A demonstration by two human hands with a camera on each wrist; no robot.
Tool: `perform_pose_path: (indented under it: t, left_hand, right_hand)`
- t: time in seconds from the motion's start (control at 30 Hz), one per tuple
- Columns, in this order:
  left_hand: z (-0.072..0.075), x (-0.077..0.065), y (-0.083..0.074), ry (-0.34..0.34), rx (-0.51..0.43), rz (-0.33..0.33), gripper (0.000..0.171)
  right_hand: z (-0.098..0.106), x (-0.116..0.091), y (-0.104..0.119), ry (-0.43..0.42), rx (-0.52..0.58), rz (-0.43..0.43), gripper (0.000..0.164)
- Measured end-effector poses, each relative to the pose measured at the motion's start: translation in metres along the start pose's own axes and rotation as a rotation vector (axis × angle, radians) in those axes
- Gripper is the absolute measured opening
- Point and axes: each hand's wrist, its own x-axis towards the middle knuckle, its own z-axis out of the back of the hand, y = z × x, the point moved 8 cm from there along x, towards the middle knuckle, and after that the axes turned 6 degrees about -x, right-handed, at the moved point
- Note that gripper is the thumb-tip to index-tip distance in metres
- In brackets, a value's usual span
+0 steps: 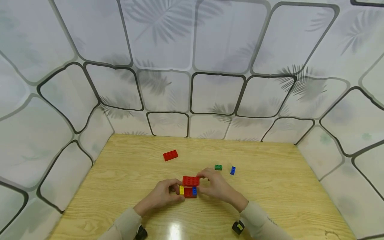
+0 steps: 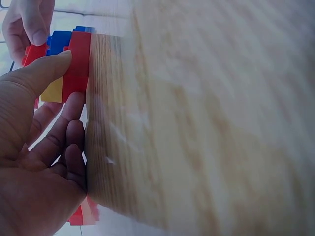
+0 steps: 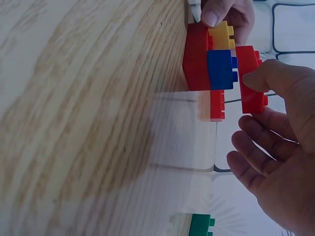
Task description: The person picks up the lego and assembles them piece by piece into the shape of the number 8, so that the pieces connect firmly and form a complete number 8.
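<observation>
One lower red brick (image 1: 188, 193) on the desk (image 1: 270, 186), lying flat with studs up. On top at its left end, a yellow brick (image 1: 181, 190); on top at its right end, a blue brick (image 1: 194, 191); bare studs between the two. Just left of the lower red brick, the left hand (image 1: 163, 193), fingers narrow, holding that end of the stack. Just right of it, the right hand (image 1: 218, 186), fingers narrow, pinching a raised red brick (image 1: 190, 181) near its right end. Held above the lower red brick, slightly apart from the blue studs in the right wrist view; clearance over the yellow studs, cannot tell.

Probably light, stiff and hard to break; smooth-walled, so perhaps a little slippery. Best taken by opposite side walls, leaving studs and underside clear. Better braced low on the lower red brick, against sliding; likely to tilt if pressed at one end only.

Beyond the lower red brick and well to its right, a loose blue brick (image 1: 232, 170); slightly farther, beyond and right, a small green brick (image 1: 218, 167). Farthest, beyond and left of the lower red brick, a spare red brick (image 1: 170, 155), lying askew.
</observation>
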Motion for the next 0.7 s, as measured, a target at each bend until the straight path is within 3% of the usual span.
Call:
perform_pose_path:
  t: [0.27,0.7]
  left_hand:
    - [0.0,-0.001,-0.003,-0.004,0.03,-0.066,0.036]
    - [-0.002,-0.002,-0.002,-0.006,0.034,-0.082,0.032]
  right_hand:
    - [-0.006,-0.001,0.001,0.025,0.008,0.008,0.031]
    - [-0.015,-0.003,0.003,0.036,0.004,0.029,0.03]
